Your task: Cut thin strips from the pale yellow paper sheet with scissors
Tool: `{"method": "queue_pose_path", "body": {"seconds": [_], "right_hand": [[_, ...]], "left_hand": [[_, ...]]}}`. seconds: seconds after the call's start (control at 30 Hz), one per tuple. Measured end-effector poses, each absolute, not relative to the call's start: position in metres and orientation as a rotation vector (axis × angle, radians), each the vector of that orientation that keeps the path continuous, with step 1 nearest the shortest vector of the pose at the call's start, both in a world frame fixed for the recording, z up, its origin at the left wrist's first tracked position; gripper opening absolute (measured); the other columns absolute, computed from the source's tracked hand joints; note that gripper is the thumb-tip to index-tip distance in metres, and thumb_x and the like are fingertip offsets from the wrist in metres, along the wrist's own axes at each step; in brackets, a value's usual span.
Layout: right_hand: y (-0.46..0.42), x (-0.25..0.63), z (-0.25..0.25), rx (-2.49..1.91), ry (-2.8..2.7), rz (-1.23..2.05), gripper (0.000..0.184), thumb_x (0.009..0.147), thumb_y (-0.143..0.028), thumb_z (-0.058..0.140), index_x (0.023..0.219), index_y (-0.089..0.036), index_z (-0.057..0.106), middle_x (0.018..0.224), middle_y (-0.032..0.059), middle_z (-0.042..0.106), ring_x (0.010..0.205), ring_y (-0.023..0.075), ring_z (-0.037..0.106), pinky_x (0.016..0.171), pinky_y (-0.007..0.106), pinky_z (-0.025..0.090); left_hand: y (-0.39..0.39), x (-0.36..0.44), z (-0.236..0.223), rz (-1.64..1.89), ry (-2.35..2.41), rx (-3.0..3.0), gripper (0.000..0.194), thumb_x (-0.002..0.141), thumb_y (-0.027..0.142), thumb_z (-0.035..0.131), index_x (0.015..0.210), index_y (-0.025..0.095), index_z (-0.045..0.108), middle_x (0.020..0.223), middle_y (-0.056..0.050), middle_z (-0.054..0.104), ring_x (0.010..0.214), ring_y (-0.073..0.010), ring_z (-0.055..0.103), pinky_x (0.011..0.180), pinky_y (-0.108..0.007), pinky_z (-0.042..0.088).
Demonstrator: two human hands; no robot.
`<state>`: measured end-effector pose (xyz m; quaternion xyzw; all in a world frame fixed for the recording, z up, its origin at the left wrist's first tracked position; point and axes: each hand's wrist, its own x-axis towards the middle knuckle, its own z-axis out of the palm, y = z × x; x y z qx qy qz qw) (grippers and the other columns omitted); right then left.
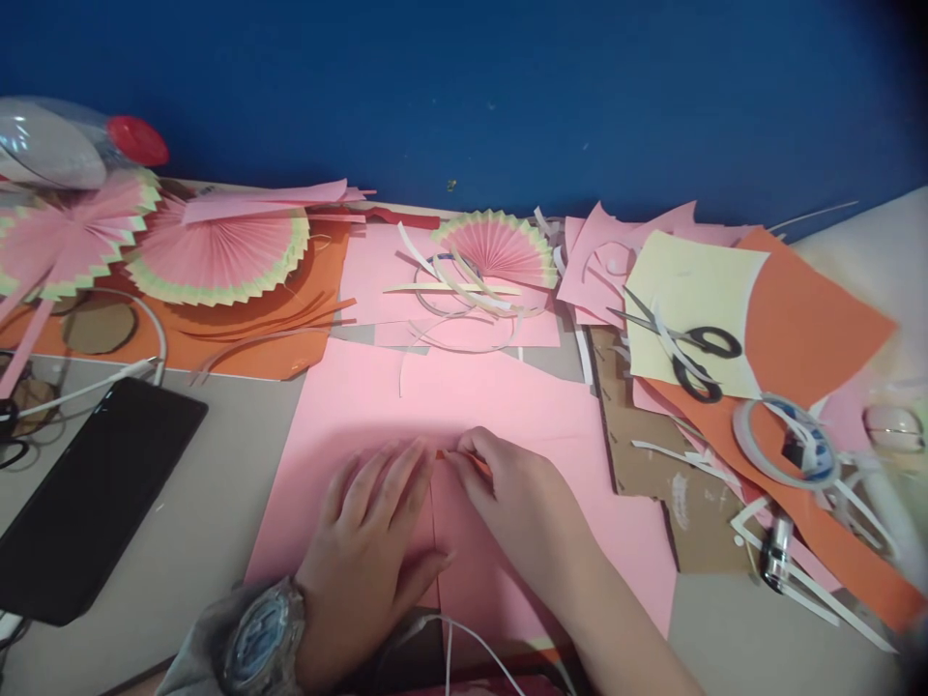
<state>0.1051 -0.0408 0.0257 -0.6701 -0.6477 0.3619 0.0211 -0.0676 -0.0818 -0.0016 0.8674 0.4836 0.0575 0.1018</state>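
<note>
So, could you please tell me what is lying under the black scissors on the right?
The black scissors lie on a pale yellow sheet, which overlaps an orange sheet and pink paper. Whatever lies beneath the yellow sheet's middle is covered.

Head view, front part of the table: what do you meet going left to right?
Black flat phone → left hand flat on the large pink paper sheet → right hand pinching its fold → brown cardboard piece → white tape roll.
</note>
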Motion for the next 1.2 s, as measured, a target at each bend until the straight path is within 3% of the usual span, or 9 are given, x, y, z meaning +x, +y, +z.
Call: {"method": "queue_pose_path", "body": {"seconds": [0.2,0.5,0.9,1.2], "right_hand": [[-0.042,0.105,0.023,-2.049,-2.027,1.081,0.015,0.088,-0.026,0.043,0.074,-0.022,0.046,0.065,-0.0045,0.057,0.056,0.0125,0.051,0.052,0.023,0.028],[-0.045,0.104,0.021,-1.987,-2.044,0.99,0.019,0.09,-0.029,0.04,0.074,-0.022,0.047,0.064,-0.003,0.058,0.056,0.0123,0.05,0.052,0.022,0.027],[-0.042,0.107,0.028,-1.96,-2.12,0.987,0.025,0.092,-0.028,0.036,0.074,-0.019,0.05,0.068,0.0012,0.062,0.061,0.0126,0.056,0.051,0.022,0.026],[-0.042,0.105,0.041,-2.011,-2.221,0.943,0.026,0.092,-0.026,0.035,0.076,-0.018,0.054,0.067,0.0014,0.061,0.059,0.0124,0.054,0.05,0.023,0.028]], "left_hand": [[-0.08,-0.067,-0.004,0.127,1.425,2.605,0.061,0.085,0.052,0.041,0.133,0.016,0.041,0.139,-0.007,0.042,0.12,-0.0289,0.038,0.102,-0.047,0.024],[-0.081,-0.067,-0.007,0.063,1.471,2.59,0.078,0.085,0.055,0.037,0.14,0.001,0.022,0.148,-0.017,0.02,0.134,-0.0322,0.021,0.107,-0.049,0.018],[-0.096,-0.081,0.003,0.135,1.506,2.694,0.07,0.085,0.051,0.04,0.137,0.005,0.032,0.144,-0.015,0.032,0.132,-0.0296,0.025,0.108,-0.049,0.017],[-0.087,-0.058,0.004,0.152,1.46,2.678,0.066,0.088,0.05,0.034,0.14,0.009,0.027,0.149,-0.009,0.023,0.134,-0.0304,0.022,0.106,-0.049,0.02]]}}
